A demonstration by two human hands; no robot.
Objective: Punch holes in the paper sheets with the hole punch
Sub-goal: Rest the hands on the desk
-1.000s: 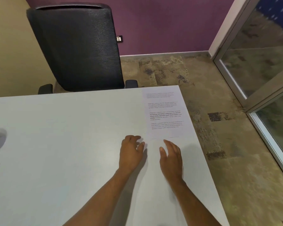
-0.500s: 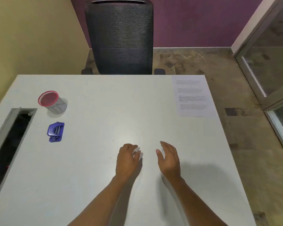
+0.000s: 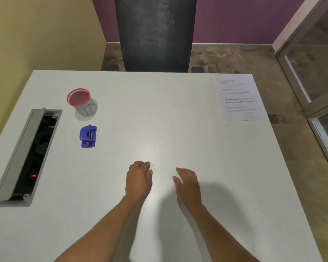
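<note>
— White table [image 3: 178, 114] under your head camera; what did your hands hold?
— Nothing. Your left hand [image 3: 139, 179] and right hand [image 3: 187, 183] hung loosely curled, apart. The hole punch [image 3: 88, 136] sat far left, the paper sheets [image 3: 240, 98] far right.

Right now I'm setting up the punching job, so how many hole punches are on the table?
1. The blue hole punch lies on the table's left side, just nearer the person than the red-rimmed cup, apart from both hands. None other shows.
</note>
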